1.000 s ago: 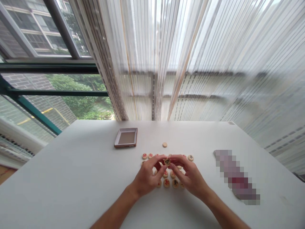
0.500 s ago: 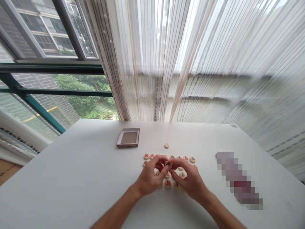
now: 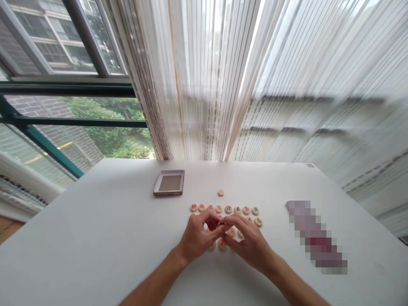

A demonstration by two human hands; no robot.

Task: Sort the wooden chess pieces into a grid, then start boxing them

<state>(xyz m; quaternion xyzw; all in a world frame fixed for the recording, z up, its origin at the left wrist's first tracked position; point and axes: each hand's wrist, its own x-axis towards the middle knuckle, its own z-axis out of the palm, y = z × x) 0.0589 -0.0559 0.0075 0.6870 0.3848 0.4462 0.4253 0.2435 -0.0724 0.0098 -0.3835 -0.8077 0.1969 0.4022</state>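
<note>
Several round wooden pieces with red or black characters lie in rows on the white table (image 3: 105, 238). My left hand (image 3: 198, 233) and my right hand (image 3: 250, 242) meet over the middle of the rows, fingertips pinched together around a small round piece (image 3: 222, 224), mostly hidden by the fingers. A red-marked piece (image 3: 193, 207) is at the left end of the back row, a black-marked piece (image 3: 255, 210) at its right end. Behind the rows sits a lone plain piece (image 3: 221, 193). My hands cover part of the front rows.
An open shallow box (image 3: 169, 183) lies at the back left of the table. To the right is a long pixelated object (image 3: 315, 238). A striped curtain (image 3: 204, 85) and a window stand behind the table's far edge.
The piece between my fingers has tilted; its black character no longer shows. My hands have shifted slightly, so more of the back row is visible. The whole view has moved a little.
</note>
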